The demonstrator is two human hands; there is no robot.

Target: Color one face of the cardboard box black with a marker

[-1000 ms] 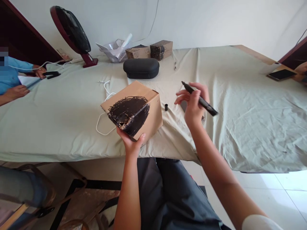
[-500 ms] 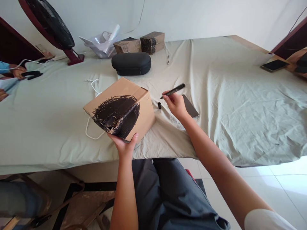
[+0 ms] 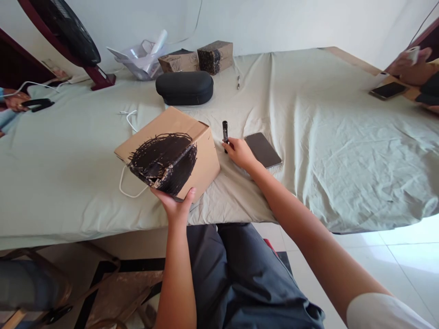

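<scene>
A brown cardboard box [image 3: 202,169] rests tilted on the cloth, with a large scribbled black patch across its near corner. My left hand [image 3: 175,205] grips that near lower corner, thumb on the right face and fingers underneath. Just right of the box, my right hand [image 3: 239,152] pinches a black marker [image 3: 225,131] held upright over the table. The marker's lower end is at my fingertips, where its small black cap stood; the cap cannot be made out separately now. A dark smartphone [image 3: 263,150] lies flat beside my right hand.
Behind the box sit a black zip case [image 3: 185,87], two smaller cardboard boxes [image 3: 215,57] and a plastic basket [image 3: 140,59]. A fan [image 3: 99,77] stands back left. A white cable [image 3: 130,194] runs behind the box. Other people's hands [image 3: 17,100] show at both sides; another phone [image 3: 387,90] lies right.
My right hand has moved left and slightly down, turning the marker from slanted to upright over the cap's spot. My left hand keeps its hold on the box. A person's hand has appeared at far right.
</scene>
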